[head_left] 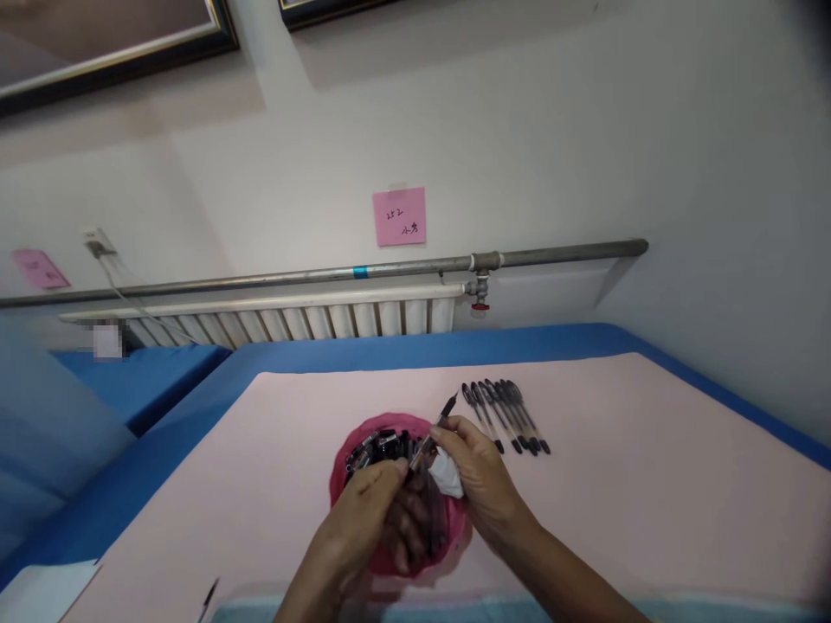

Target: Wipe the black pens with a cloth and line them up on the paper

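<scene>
Above a pink bowl (336, 472), both my hands grip one uncapped pen (445, 409), its dark tip slanting up to the right. My left hand (363, 510) pinches the pen's lower end. Higher on the barrel are the fingers of my right hand (484, 472), which also has a crumpled white tissue (446, 474) tucked in its palm. Inside the bowl lie black caps (388, 443) and other dark pen parts, partly hidden by my hands. Right of the bowl, several capped black pens (503, 415) lie side by side on the pink sheet (616, 484).
A single pen (208, 599) lies at the front left, near a sheet of white paper (48, 588). Blue covering (415, 346) borders the pink sheet. Behind it are a white radiator (338, 317), a metal pipe (564, 254) and a pink note (399, 216) on the wall.
</scene>
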Action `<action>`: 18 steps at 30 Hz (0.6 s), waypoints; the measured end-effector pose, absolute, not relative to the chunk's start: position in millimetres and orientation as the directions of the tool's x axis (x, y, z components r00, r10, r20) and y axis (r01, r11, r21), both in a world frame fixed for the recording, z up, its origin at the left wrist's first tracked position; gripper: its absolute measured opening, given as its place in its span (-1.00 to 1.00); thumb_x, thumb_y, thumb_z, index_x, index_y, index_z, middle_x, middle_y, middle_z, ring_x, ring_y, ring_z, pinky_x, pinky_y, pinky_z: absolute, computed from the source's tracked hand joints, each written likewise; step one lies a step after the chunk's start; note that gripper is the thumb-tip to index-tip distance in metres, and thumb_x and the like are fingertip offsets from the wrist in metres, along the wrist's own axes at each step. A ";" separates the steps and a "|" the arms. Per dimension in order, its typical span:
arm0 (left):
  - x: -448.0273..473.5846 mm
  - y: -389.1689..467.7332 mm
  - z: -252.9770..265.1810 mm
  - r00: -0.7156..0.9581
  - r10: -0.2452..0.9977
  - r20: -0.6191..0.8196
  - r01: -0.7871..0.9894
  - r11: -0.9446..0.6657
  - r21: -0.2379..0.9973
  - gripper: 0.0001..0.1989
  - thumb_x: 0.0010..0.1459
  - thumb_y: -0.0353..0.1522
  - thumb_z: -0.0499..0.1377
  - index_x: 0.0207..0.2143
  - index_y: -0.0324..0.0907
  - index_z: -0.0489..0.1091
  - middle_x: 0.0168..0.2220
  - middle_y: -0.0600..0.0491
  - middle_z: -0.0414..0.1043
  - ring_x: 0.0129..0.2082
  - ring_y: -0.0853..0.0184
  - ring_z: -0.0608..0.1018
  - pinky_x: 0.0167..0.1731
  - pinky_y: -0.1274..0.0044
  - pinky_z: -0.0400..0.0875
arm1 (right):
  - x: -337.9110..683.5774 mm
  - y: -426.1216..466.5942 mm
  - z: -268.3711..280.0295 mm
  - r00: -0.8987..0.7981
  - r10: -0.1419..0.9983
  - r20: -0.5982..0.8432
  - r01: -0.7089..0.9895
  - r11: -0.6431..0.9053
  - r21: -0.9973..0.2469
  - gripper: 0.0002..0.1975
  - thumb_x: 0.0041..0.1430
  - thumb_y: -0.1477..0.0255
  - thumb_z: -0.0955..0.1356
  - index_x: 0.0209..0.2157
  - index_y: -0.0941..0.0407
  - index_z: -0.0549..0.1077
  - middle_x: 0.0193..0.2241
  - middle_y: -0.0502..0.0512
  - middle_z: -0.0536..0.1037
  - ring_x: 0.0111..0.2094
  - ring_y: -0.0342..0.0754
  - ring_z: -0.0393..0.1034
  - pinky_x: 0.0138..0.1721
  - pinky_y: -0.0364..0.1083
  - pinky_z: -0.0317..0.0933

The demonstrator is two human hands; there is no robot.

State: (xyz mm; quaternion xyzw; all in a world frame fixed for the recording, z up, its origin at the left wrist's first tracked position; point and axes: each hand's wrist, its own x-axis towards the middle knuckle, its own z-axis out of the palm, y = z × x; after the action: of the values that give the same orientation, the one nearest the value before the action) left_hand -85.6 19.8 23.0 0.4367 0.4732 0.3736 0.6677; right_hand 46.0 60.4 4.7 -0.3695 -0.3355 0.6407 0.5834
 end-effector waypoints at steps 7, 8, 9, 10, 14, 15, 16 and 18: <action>-83.3 20.5 19.8 0.257 0.921 -0.291 -0.012 0.305 0.952 -0.66 -0.02 -0.11 0.17 -0.56 -0.16 0.19 -0.74 0.13 0.32 -0.79 0.45 0.34 -0.78 0.65 0.16 | 46.4 60.4 6.2 -0.066 0.994 -0.089 -0.452 -0.109 -0.885 -0.80 -0.12 0.33 0.43 -0.52 0.11 0.35 -0.63 -0.09 0.41 -0.61 -0.16 0.24 -0.56 -0.17 0.10; -82.1 20.8 19.7 0.235 0.930 -0.284 0.015 0.288 0.957 -0.67 -0.03 -0.12 0.18 -0.57 -0.16 0.19 -0.75 0.14 0.31 -0.80 0.46 0.33 -0.77 0.65 0.15 | 46.4 60.8 6.1 -0.063 0.994 -0.085 -0.450 -0.104 -0.887 -0.81 -0.13 0.34 0.43 -0.53 0.11 0.36 -0.63 -0.09 0.40 -0.60 -0.16 0.24 -0.55 -0.18 0.10; -80.8 21.0 19.6 0.206 0.940 -0.271 0.042 0.268 0.962 -0.68 -0.03 -0.14 0.18 -0.58 -0.15 0.18 -0.77 0.15 0.30 -0.81 0.46 0.32 -0.77 0.65 0.13 | 46.5 61.2 6.0 -0.060 0.995 -0.084 -0.451 -0.102 -0.887 -0.81 -0.14 0.35 0.43 -0.53 0.11 0.36 -0.64 -0.10 0.39 -0.60 -0.16 0.24 -0.55 -0.18 0.09; -79.4 21.0 19.5 0.174 0.951 -0.256 0.069 0.247 0.967 -0.68 -0.03 -0.16 0.18 -0.59 -0.15 0.17 -0.77 0.16 0.29 -0.81 0.46 0.31 -0.77 0.65 0.12 | 46.5 61.6 5.9 -0.059 0.995 -0.085 -0.452 -0.102 -0.886 -0.81 -0.15 0.35 0.43 -0.53 0.11 0.36 -0.64 -0.10 0.39 -0.60 -0.17 0.23 -0.55 -0.18 0.09; -75.5 19.9 17.8 0.112 0.973 -0.203 0.151 0.186 0.971 -0.73 0.02 -0.20 0.13 -0.59 -0.14 0.16 -0.77 0.17 0.29 -0.80 0.46 0.32 -0.76 0.65 0.11 | 46.9 62.3 5.2 -0.037 0.994 -0.100 -0.422 -0.106 -0.901 -0.81 -0.15 0.34 0.43 -0.53 0.12 0.37 -0.63 -0.10 0.40 -0.58 -0.16 0.24 -0.53 -0.17 0.10; -75.3 19.9 17.2 0.118 0.972 -0.205 0.160 0.185 0.969 -0.73 0.03 -0.19 0.11 -0.57 -0.14 0.16 -0.76 0.17 0.29 -0.79 0.45 0.33 -0.75 0.64 0.12 | 46.9 61.9 5.2 -0.031 0.994 -0.101 -0.414 -0.104 -0.904 -0.81 -0.15 0.34 0.42 -0.52 0.12 0.37 -0.62 -0.10 0.40 -0.58 -0.16 0.25 -0.53 -0.17 0.11; -75.7 19.9 16.9 0.135 0.967 -0.216 0.163 0.194 0.968 -0.74 0.04 -0.19 0.10 -0.56 -0.14 0.17 -0.75 0.17 0.30 -0.78 0.44 0.34 -0.75 0.64 0.14 | 46.8 61.3 5.5 -0.027 0.995 -0.100 -0.409 -0.102 -0.907 -0.81 -0.15 0.34 0.42 -0.52 0.11 0.36 -0.62 -0.10 0.40 -0.58 -0.16 0.24 -0.53 -0.17 0.10; -77.5 20.6 17.0 0.169 0.955 -0.244 0.142 0.221 0.965 -0.76 0.04 -0.17 0.09 -0.51 -0.15 0.21 -0.72 0.15 0.33 -0.75 0.43 0.36 -0.73 0.63 0.18 | 46.3 59.1 6.8 -0.039 0.995 -0.092 -0.394 -0.100 -0.914 -0.81 -0.14 0.34 0.42 -0.52 0.11 0.35 -0.63 -0.12 0.38 -0.59 -0.17 0.22 -0.54 -0.18 0.09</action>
State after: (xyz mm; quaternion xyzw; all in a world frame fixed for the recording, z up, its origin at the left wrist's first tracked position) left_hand -77.5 20.6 17.0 0.5116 0.5363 0.3574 0.5683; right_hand 46.3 59.1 6.8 -0.4079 -0.3683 0.6194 0.5606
